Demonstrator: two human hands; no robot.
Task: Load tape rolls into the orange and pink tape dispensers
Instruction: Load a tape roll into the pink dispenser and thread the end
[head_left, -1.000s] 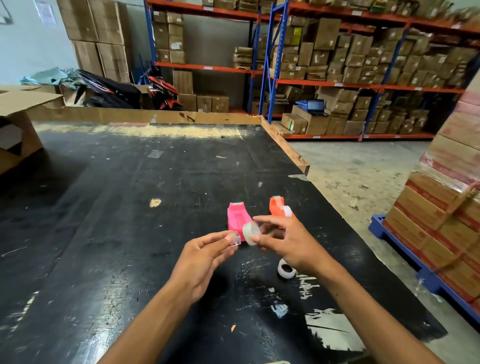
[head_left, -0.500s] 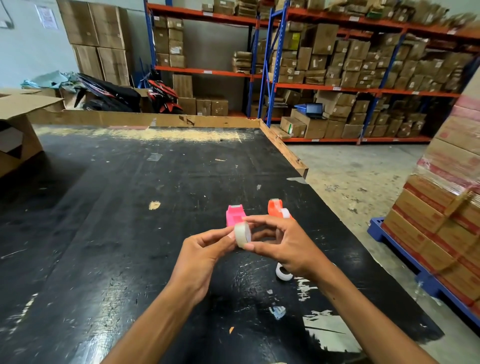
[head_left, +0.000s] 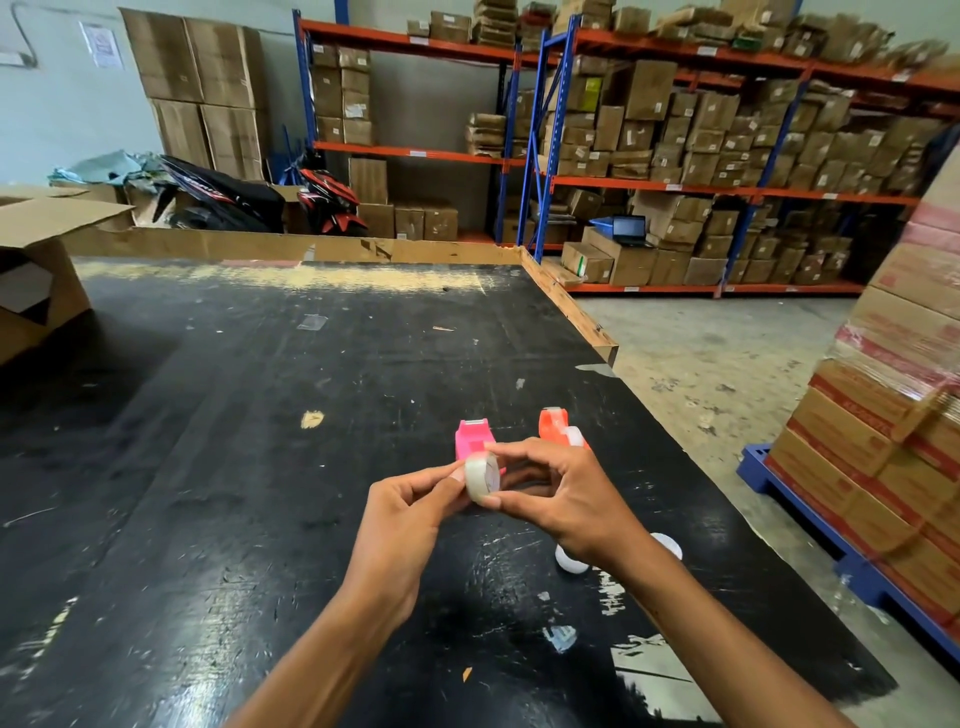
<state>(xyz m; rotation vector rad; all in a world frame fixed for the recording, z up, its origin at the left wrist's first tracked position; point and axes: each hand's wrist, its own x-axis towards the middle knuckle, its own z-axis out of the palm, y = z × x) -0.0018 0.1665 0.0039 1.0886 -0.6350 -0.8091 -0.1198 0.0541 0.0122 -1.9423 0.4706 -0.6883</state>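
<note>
I hold a small clear tape roll (head_left: 482, 477) above the black table (head_left: 260, 467), pinched between the thumb and fingers of my right hand (head_left: 566, 499). The fingertips of my left hand (head_left: 410, 514) press on the roll's left edge. Just behind the roll the pink dispenser (head_left: 470, 438) lies on the table, partly hidden by the roll. The orange dispenser (head_left: 558, 423) stands to its right, with a white roll showing in it. A second white tape roll (head_left: 569, 562) lies on the table under my right wrist, partly hidden.
The table's right edge (head_left: 727, 519) runs diagonally close to the dispensers, with concrete floor beyond. A pallet of stacked cartons (head_left: 883, 441) stands at the right. An open cardboard box (head_left: 36, 270) sits at the table's far left. Shelving with cartons fills the background.
My hands have closed together on the tape roll; the left fingertips, a little apart from it a second ago, now touch its edge. The roll has turned slightly between my fingers.
</note>
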